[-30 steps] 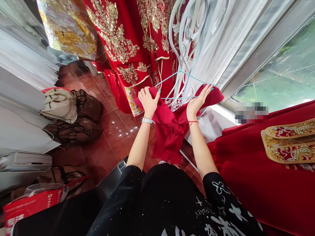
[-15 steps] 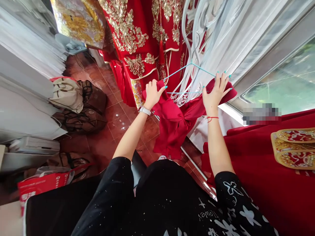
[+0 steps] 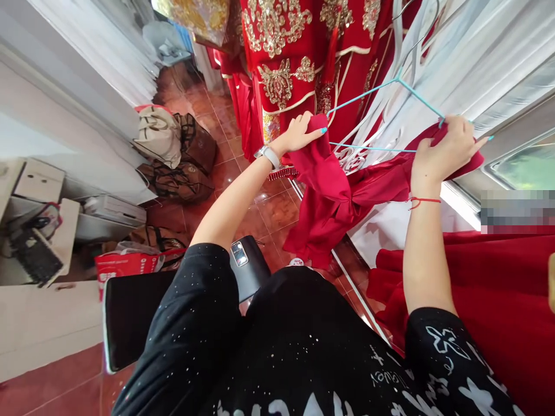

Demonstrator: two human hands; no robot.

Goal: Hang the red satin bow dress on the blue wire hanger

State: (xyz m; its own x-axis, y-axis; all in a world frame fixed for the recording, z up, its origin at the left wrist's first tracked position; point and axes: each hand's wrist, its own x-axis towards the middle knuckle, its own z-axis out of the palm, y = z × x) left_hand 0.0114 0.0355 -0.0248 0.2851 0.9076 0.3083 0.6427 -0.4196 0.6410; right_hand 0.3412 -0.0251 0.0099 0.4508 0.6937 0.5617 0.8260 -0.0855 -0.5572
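A dark red garment [image 3: 329,190] with a twisted knot at its middle hangs from a light-blue wire hanger [image 3: 368,91]. My left hand [image 3: 299,134] grips the cloth near the hanger's left end, thumb pointing right. At the opposite end, my right hand [image 3: 444,147] is closed on the cloth and the hanger's corner, with one finger sticking out. Between the hands the cloth stretches across, and its lower part drapes down toward the floor. The hanger's dark hook rises beside a white curled metal rack [image 3: 396,43].
Red gowns with gold beading [image 3: 277,81] hang ahead. Brown bags [image 3: 191,150] sit on the tiled floor at left, near a shelf unit [image 3: 43,306] with boxes. A phone [image 3: 239,254] lies on a dark surface by my left elbow. Red fabric [image 3: 477,289] spreads at right.
The view has turned, so most things sit further right or left-side objects show more. My right hand has closed from spread fingers onto the cloth and hanger end. The left still holds the garment.
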